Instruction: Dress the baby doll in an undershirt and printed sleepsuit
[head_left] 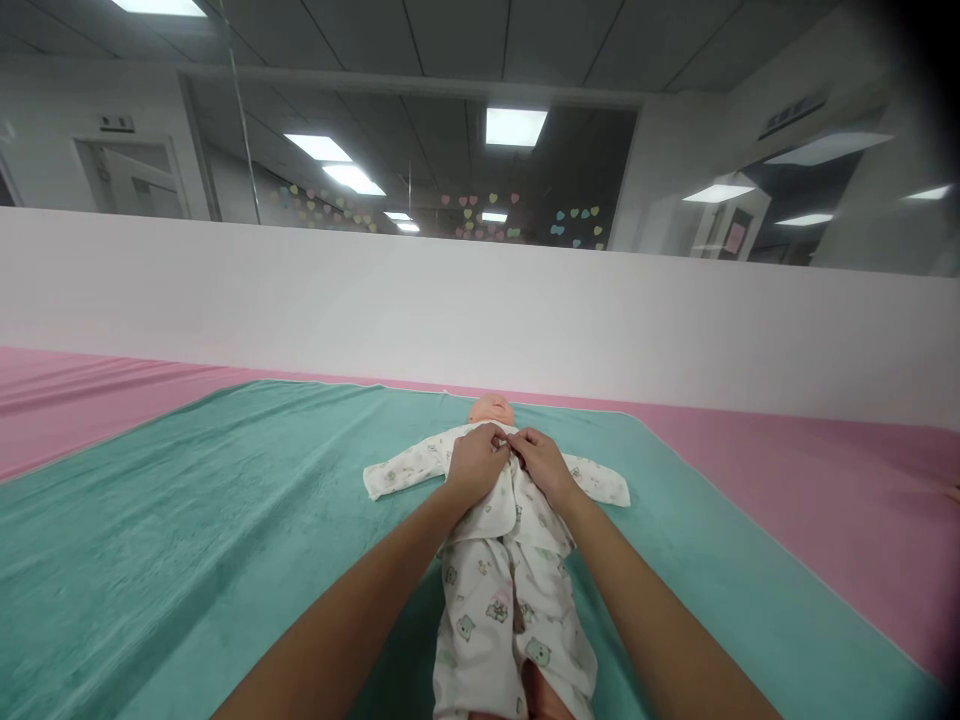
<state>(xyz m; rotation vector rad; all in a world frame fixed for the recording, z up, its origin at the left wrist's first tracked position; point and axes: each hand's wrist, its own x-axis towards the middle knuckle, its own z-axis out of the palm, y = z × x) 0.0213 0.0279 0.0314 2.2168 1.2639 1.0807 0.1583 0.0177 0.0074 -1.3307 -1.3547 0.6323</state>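
Note:
A baby doll [491,408] lies on its back with its head away from me. It wears a white patterned top [487,515] with the sleeves spread to both sides, and matching pants [480,620]. My left hand [480,460] and my right hand [540,462] meet at the upper front of the top, just below the doll's chin. Both have their fingers pinched on the edges of the top's front opening. Lower down, the front edges hang apart. Any fastener between the fingertips is too small to make out.
Under the doll a teal blanket [247,520] is spread over a pink sheet [787,480]. A low white wall [450,310] runs along the far side, with glass panes above it. Part of another person's hand [954,490] shows at the right edge.

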